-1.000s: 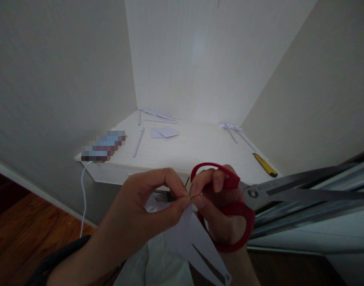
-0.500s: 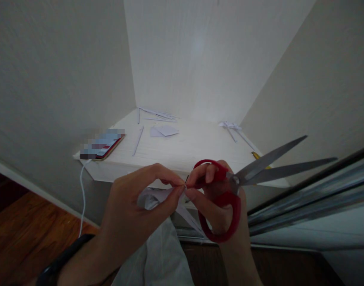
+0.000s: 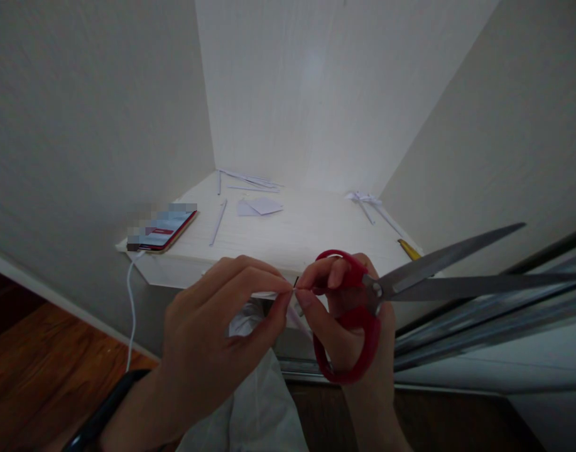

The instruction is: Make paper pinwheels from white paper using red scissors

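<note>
Near the front of the white shelf, my left hand point(image 3: 226, 333) pinches a white paper strip point(image 3: 299, 321) between thumb and forefinger. The fingertips of my right hand point(image 3: 337, 314) meet it there, pinching at the same spot. Red-handled scissors point(image 3: 370, 345) hang on my right hand, its fingers and thumb through the loops. Their blades spread apart and point right, away from the paper. The small bit of paper between the fingertips is mostly hidden.
A phone point(image 3: 168, 231) with a white cable point(image 3: 130, 301) lies on the shelf point(image 3: 311, 229) at left. Rolled paper sticks point(image 3: 218, 223), paper pieces point(image 3: 265, 206), a stick bundle point(image 3: 363, 199) and a yellow-handled tool point(image 3: 409, 249) lie there too. Walls enclose the shelf; metal rails point(image 3: 457, 345) run at right.
The scissors have turned slightly, their blades shifting right and down. My left fingers have closed in more over the paper, and less of the strip shows below the hands.
</note>
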Demonstrator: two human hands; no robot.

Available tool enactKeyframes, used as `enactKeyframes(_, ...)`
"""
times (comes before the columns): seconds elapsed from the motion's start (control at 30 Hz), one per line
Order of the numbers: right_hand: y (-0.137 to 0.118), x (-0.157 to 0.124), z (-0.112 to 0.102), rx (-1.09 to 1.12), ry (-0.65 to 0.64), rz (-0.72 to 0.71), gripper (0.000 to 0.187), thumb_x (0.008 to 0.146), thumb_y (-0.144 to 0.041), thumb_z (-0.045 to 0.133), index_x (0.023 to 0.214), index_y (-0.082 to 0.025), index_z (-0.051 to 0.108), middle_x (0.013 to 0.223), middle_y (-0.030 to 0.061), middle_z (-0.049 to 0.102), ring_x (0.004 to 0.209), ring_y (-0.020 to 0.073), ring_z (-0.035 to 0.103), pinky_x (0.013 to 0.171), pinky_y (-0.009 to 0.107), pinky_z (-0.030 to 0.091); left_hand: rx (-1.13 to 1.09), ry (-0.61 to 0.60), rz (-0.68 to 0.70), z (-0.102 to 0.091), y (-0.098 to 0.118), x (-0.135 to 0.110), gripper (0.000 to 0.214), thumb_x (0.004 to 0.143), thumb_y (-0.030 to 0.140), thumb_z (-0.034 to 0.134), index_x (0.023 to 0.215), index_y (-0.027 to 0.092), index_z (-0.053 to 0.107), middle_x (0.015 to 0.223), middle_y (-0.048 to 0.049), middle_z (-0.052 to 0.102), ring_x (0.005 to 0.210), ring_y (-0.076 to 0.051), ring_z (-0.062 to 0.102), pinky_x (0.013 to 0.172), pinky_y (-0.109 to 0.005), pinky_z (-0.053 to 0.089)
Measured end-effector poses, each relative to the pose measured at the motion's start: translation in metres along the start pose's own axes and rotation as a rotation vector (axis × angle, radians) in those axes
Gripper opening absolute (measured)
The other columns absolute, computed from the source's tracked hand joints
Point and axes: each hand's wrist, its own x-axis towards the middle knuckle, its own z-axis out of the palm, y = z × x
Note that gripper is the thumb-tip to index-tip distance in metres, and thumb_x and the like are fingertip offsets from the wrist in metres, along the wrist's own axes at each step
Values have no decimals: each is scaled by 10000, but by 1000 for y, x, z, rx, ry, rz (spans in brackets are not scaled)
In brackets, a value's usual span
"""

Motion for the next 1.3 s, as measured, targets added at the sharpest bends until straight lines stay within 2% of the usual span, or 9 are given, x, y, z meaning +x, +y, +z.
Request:
enactKeyframes(0.13,0,-2,1,-2,9,-31,334,710,34,652,774,-243,477,738,-47,605,673,106,571,593,219,494,-34,2,10,1,-2,-2,122,844,197,632,861,306,582,797,49,706,734,-136,662,644,-279,496)
enactKeyframes(0.33,0,0,2,9,0,-23,332,712,40,636,784,-239,473,739,-44,602,654,105,570,541,205,474,-129,53,-29,6,-4,-2,136,835,187,580,849,318,611,783,45,699,708,-145,654,593,-312,510)
enactKeyframes(0.7,1,-2,0,-66,2,-17,313,741,0,657,800,-244,470,767,-34,601,686,126,579,596,247,489,-102,78,-22,9,-2,-1,115,858,199,576,849,312,594,775,40,686,702,-135,648,580,-314,512)
enactKeyframes(0.9,3,-2,5,-67,48,-43,331,725,39,621,774,-242,454,730,-66,576,633,91,566,547,204,468,39,124,89,12,1,-7,155,865,159,587,893,311,574,815,31,700,753,-149,663,676,-327,534)
enactKeyframes(1.0,7,1,3,-94,109,-47,312,723,14,625,768,-242,452,718,-68,576,625,96,562,540,210,449,69,89,144,12,-7,-1,142,875,169,590,922,303,587,863,22,711,811,-153,670,742,-321,540)
enactKeyframes(1.1,10,5,-5,-158,162,-60,282,728,-24,637,767,-238,457,717,-58,577,644,111,553,583,237,444,135,70,64,7,-45,17,93,873,276,605,964,260,615,960,-19,724,901,-193,678,808,-346,544)
enactKeyframes(1.17,10,7,-10,-191,180,-62,272,736,-37,634,761,-238,453,704,-54,567,635,116,528,579,242,420,211,36,-166,1,-91,31,273,878,389,572,1081,212,613,1127,-77,705,984,-229,676,853,-381,542)
enactKeyframes(1.23,10,8,-13,-201,182,-47,269,740,-42,630,755,-239,448,695,-50,562,622,117,502,556,240,391,412,-12,-376,-7,-146,39,541,817,526,568,1192,137,559,1215,-165,667,1081,-308,648,898,-458,512)
enactKeyframes(1.3,11,8,-14,-204,187,-41,271,736,-46,633,758,-242,447,705,-48,572,630,120,504,563,243,387,493,-5,-440,-16,-197,39,731,737,634,578,1149,31,560,1195,-270,644,1206,-438,550,951,-601,410)
